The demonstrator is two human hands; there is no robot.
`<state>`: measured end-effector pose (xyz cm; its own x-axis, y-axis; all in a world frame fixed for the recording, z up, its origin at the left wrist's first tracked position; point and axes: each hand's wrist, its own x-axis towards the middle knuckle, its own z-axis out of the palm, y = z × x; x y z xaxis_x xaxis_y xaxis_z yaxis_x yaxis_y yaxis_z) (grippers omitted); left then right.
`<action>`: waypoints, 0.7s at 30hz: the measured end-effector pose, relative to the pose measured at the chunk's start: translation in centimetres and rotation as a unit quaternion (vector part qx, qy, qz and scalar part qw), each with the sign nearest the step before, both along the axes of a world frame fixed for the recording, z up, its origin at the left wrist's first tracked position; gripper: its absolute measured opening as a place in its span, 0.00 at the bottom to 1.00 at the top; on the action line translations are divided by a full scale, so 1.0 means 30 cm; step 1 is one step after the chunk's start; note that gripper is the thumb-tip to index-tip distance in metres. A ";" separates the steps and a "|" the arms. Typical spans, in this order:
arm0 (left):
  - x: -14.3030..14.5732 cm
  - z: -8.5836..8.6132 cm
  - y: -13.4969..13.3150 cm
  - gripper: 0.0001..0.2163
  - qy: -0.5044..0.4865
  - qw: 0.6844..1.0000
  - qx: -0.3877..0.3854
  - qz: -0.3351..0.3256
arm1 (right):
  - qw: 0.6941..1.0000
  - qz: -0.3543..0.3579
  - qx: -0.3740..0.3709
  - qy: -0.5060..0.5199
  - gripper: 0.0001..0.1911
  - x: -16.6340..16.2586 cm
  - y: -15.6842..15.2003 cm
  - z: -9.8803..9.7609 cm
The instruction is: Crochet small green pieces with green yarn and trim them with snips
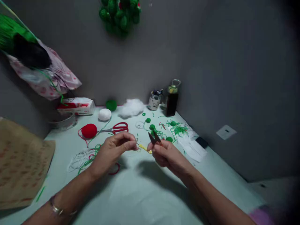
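My left hand (119, 146) is closed in a pinch over the table, its fingertips pressed together. What they hold is too small to make out. My right hand (167, 153) is wrapped round small thread snips (154, 138), whose dark blades point up and stand apart in a V. Between the two hands shows a thin tool with a yellow handle (144, 148), perhaps a crochet hook; whether it is held or lies on the table I cannot tell. Behind my left hand lie red-handled scissors (120, 127). Small green crocheted balls (152, 127) lie beyond the snips.
A red yarn ball (89, 131), a white yarn ball (104, 114) and white stuffing (132, 107) sit toward the back. Loose yarn (90, 157) lies left of my hands. A tin (154, 100) and dark container (172, 103) stand by the wall. A brown paper bag (23, 165) is at left.
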<state>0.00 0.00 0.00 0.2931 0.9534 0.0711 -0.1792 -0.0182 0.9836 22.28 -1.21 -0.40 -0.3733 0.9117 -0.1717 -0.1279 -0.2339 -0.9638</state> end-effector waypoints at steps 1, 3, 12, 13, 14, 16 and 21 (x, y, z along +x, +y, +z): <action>0.012 -0.001 -0.004 0.07 -0.004 1.000 -0.017 -0.013 | 0.999 -0.025 0.019 -0.019 0.16 -0.004 -0.006 0.001; 0.035 -0.002 -0.012 0.07 -0.012 0.998 -0.047 -0.037 | 0.996 -0.059 0.047 -0.044 0.16 -0.013 -0.017 0.002; 0.078 -0.028 -0.035 0.09 -0.026 0.989 -0.108 -0.094 | 0.998 -0.046 0.040 -0.009 0.15 -0.038 -0.018 -0.022; 0.080 -0.032 -0.033 0.09 -0.026 0.990 -0.104 -0.090 | 0.998 -0.045 0.038 -0.012 0.15 -0.038 -0.017 -0.024; 0.082 -0.036 -0.032 0.09 -0.024 0.991 -0.101 -0.085 | 0.998 -0.045 0.038 -0.019 0.15 -0.037 -0.016 -0.026; 0.085 -0.042 -0.029 0.09 -0.001 0.994 -0.085 -0.075 | 0.997 -0.044 0.041 -0.039 0.15 -0.037 -0.015 -0.030; 0.060 -0.048 -0.007 0.10 0.181 0.981 0.008 -0.067 | 0.971 -0.034 0.139 -0.191 0.12 -0.037 0.002 -0.052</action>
<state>1.81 -0.22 -1.44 0.4249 0.9040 -0.0472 0.1806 -0.0335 0.9830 21.17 -1.15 -1.96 -0.2670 0.9632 -0.0298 0.2461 0.0383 -0.9685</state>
